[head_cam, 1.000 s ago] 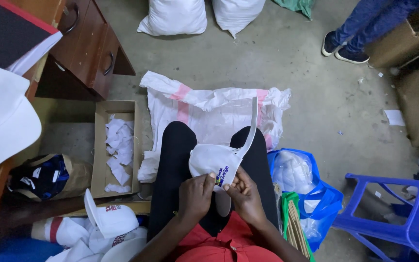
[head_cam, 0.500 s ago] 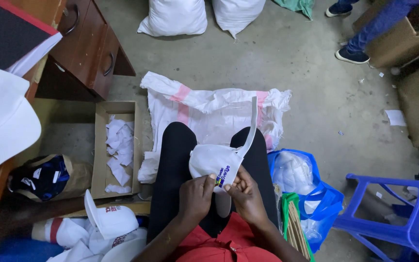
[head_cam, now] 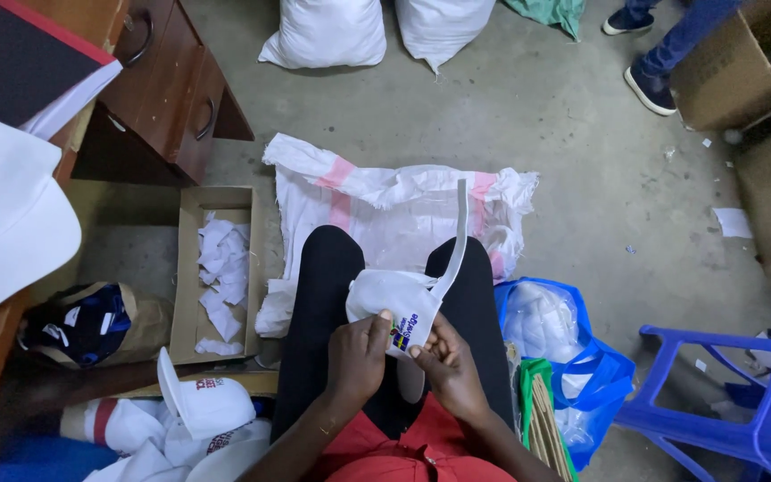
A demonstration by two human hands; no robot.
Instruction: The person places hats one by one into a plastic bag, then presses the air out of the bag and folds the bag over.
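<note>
Head view: a white cap is held over the lap, between the black-clad knees, with its strap standing upward. The left hand is closed on the cap's near edge, thumb laid on the fabric beside a small coloured print. The right hand is pinched shut on the same edge just beside it, fingers curled. A white sack is spread on the floor beyond the knees. A cardboard box of white scraps is seen at left, a blue bag at right, finished caps at lower left.
</note>
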